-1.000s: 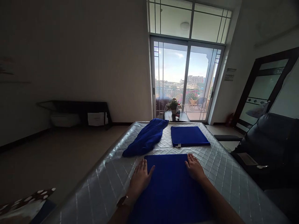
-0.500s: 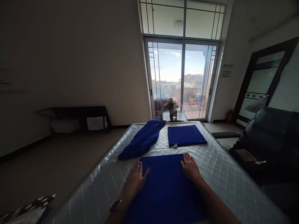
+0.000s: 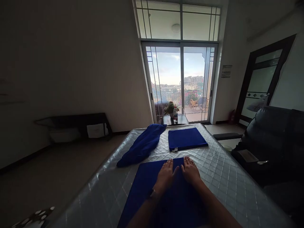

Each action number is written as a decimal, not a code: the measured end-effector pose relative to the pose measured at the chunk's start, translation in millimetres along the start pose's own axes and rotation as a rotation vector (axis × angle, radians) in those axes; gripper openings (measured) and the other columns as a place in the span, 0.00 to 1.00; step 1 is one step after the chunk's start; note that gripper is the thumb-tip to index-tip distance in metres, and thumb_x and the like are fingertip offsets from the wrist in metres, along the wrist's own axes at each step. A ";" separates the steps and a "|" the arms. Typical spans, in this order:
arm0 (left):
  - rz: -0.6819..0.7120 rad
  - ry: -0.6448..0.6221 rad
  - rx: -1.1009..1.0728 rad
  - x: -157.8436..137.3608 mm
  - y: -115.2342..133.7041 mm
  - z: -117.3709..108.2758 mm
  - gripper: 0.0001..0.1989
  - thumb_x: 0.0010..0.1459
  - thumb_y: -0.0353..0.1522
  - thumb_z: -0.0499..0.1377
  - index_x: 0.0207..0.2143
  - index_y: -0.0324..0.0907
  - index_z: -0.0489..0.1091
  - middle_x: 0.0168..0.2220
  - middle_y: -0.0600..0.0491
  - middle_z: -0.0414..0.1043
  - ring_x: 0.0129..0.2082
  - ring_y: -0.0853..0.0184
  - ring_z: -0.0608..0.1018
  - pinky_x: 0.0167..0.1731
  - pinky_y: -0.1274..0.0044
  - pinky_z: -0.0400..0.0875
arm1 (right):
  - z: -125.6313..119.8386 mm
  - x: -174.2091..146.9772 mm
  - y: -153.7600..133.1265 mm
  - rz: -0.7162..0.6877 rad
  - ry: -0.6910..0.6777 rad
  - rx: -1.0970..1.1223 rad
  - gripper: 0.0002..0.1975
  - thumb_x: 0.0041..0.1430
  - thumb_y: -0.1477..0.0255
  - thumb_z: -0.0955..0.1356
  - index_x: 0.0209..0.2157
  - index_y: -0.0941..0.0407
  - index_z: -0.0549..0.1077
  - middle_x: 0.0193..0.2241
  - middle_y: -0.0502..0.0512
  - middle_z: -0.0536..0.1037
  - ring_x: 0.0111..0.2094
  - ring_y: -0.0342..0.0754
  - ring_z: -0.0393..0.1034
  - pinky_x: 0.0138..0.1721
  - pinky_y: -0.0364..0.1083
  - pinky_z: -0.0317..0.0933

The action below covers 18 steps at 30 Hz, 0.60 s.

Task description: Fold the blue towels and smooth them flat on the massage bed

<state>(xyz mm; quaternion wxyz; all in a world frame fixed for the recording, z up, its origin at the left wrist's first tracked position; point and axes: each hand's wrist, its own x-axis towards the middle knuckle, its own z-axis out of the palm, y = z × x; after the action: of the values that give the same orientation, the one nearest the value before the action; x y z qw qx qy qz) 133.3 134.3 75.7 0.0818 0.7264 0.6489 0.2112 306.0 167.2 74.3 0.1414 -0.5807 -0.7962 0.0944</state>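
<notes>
A flat piece of blue cloth (image 3: pixel 136 193) lies spread in front of me, its near part running out of view. On its far right part rests my right hand (image 3: pixel 190 170), fingers stretched out flat and pointing away. Close beside it, my left hand (image 3: pixel 165 176) also lies flat on the cloth, thumb spread toward the right hand. Neither hand grips anything. Beyond them sits a neatly folded blue cloth (image 3: pixel 187 138) with a small white tag at its near edge. To its left, a crumpled blue cloth (image 3: pixel 142 146) lies in a long loose heap.
Everything blue lies on a silvery quilted surface (image 3: pixel 228 177). A dark armchair (image 3: pixel 273 139) stands at the right. Past the far edge, a small table (image 3: pixel 181 119) holds a potted plant (image 3: pixel 170 108) and a bottle (image 3: pixel 175 114). A low dark rack (image 3: pixel 73 122) stands by the left wall.
My left hand has moved right, from the cloth's left edge to near my right hand. The right hand stays at about the same spot on the cloth. The view has shifted slightly.
</notes>
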 end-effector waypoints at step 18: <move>-0.121 0.010 0.174 8.3 -52.7 -2.0 0.38 0.68 0.49 0.37 0.69 0.31 0.54 0.71 0.37 0.52 0.72 0.54 0.56 0.71 0.60 0.51 | -3.3 1.3 -1.3 0.016 -0.021 0.037 0.33 0.69 0.62 0.51 0.71 0.64 0.50 0.72 0.60 0.50 0.73 0.50 0.41 0.72 0.51 0.37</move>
<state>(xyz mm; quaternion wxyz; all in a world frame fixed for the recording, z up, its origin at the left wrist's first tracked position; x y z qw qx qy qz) 85.3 149.7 58.5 0.0275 0.6892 0.7078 0.1524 305.5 168.0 78.0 0.1431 -0.5835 -0.7909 0.1161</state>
